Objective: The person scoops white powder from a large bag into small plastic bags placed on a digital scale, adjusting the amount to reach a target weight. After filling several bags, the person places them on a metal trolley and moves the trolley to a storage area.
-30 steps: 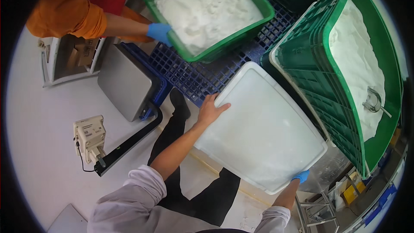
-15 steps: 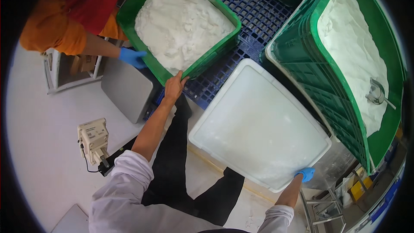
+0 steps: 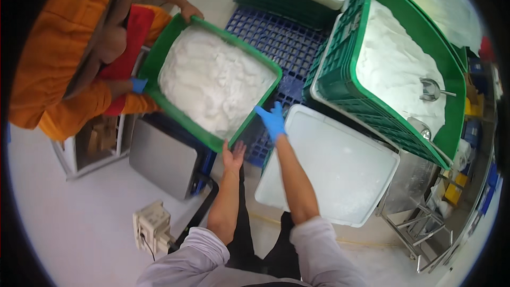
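A green crate full of white powder is tilted between me and a person in orange. My bare left hand reaches up to the crate's near rim, fingers spread, touching or just under it. My right hand, in a blue glove, is open beside the crate's right corner. The other person's hands grip the crate's far side, one in a blue glove. A white lidded tub sits to the right of my right forearm.
A big green crate of white powder with a metal scoop stands at right on a blue pallet. A grey scale platform and its display unit lie at lower left. Steel racks stand at lower right.
My right hand left the white tub's lower edge and came up to the green crate's corner. My left hand stays at the crate's rim. The crate shifted toward the other person.
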`<state>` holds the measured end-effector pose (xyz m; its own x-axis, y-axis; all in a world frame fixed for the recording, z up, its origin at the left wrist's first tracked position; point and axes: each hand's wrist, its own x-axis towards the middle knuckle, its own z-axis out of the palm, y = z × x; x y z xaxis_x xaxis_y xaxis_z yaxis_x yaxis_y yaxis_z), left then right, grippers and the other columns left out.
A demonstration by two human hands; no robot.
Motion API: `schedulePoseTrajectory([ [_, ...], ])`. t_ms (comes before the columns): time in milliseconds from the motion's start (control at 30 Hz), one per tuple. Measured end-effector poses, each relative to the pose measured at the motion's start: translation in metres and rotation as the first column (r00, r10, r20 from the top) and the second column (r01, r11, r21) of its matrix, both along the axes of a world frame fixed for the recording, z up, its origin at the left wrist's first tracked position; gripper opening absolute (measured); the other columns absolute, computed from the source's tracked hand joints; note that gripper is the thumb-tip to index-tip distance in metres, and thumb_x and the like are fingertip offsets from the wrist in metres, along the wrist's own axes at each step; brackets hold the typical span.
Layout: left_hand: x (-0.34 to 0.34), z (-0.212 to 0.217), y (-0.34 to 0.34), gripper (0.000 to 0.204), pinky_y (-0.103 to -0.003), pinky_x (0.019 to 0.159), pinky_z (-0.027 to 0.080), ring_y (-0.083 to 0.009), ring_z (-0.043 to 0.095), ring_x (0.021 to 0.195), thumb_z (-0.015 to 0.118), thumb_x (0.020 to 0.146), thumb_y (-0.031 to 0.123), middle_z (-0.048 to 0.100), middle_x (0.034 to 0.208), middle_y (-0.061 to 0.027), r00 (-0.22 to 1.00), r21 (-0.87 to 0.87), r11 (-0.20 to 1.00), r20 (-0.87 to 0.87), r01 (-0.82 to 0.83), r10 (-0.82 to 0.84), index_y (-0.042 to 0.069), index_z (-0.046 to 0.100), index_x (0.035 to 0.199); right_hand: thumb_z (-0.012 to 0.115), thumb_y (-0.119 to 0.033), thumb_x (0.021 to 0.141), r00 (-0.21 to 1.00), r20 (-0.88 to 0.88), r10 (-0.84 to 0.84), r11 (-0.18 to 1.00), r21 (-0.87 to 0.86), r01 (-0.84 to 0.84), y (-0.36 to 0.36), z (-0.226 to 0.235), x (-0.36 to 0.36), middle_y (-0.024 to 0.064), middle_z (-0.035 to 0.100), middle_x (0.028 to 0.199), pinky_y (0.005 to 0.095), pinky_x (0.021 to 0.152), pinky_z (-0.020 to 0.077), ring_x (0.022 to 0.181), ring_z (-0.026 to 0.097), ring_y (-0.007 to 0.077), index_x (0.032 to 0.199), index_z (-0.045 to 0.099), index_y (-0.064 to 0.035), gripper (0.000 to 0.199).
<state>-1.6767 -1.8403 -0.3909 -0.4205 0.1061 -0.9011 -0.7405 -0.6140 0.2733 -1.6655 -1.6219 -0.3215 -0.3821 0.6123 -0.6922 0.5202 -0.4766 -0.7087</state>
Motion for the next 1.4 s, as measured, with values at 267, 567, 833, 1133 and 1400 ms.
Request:
schedulePoseTrajectory([
  [267, -0.035, -0.021, 0.026, 0.033, -0.051, 0.098, 0.049, -0.0387, 0.055, 0.108, 0.046, 0.085, 0.0, 0.057, 0.116, -0.0236, 0.994, -0.029, 0.994, 0.006, -0.108, 0.108, -0.012, 0.053, 0.115, 0.059, -0.016, 0.071, 0.931, 0.352, -0.098, 0.987, 0.153, 0.046, 0.016, -0.091, -0.065, 0.0351, 0.06, 0.107, 0.0455, 0.086, 0.0511, 0.103, 0.062, 0.0423, 0.116, 0.048, 0.0061, 0.051],
  [567, -0.051, 0.027, -0.018, 0.035, -0.051, 0.098, 0.051, -0.0394, 0.057, 0.11, 0.047, 0.083, -0.004, 0.056, 0.116, -0.0225, 0.973, -0.072, 0.981, 0.134, -0.182, 0.19, -0.011, 0.048, 0.117, 0.058, -0.018, 0.072, 0.989, 0.146, 0.016, 0.999, -0.036, -0.011, -0.011, -0.087, -0.053, 0.0311, 0.06, 0.113, 0.0421, 0.092, 0.0472, 0.106, 0.059, 0.0443, 0.125, 0.043, 0.0078, 0.061],
  [833, -0.004, 0.149, -0.061, 0.031, -0.051, 0.097, 0.051, -0.0394, 0.056, 0.109, 0.046, 0.085, -0.006, 0.055, 0.114, -0.0248, 0.966, -0.074, 0.973, 0.121, -0.22, 0.228, -0.015, 0.047, 0.115, 0.056, -0.017, 0.071, 0.994, 0.1, -0.04, 0.99, -0.13, 0.053, -0.048, 0.083, -0.021, 0.0294, 0.062, 0.106, 0.0417, 0.087, 0.0487, 0.099, 0.062, 0.0424, 0.119, 0.043, 0.0062, 0.055],
  [1133, 0.073, 0.297, -0.072, 0.032, -0.046, 0.102, 0.049, -0.0387, 0.055, 0.113, 0.038, 0.091, -0.003, 0.055, 0.118, -0.0277, 1.0, -0.07, 0.998, 0.028, 0.0, 0.002, -0.018, 0.047, 0.118, 0.057, -0.018, 0.072, 0.996, 0.083, -0.038, 0.997, -0.066, 0.044, -0.058, 0.22, 0.067, 0.031, 0.062, 0.104, 0.0433, 0.084, 0.0498, 0.099, 0.062, 0.0437, 0.122, 0.043, 0.006, 0.058],
  [1400, 0.229, 0.313, -0.048, 0.033, -0.048, 0.103, 0.048, -0.0409, 0.056, 0.112, 0.038, 0.09, -0.004, 0.056, 0.118, -0.0275, 0.995, 0.068, 0.997, 0.097, -0.031, 0.024, -0.018, 0.047, 0.118, 0.056, -0.017, 0.071, 0.995, 0.098, -0.032, 0.999, 0.021, 0.03, -0.02, 0.255, 0.217, 0.0313, 0.064, 0.099, 0.0451, 0.082, 0.0506, 0.094, 0.063, 0.0436, 0.124, 0.042, 0.0062, 0.06],
])
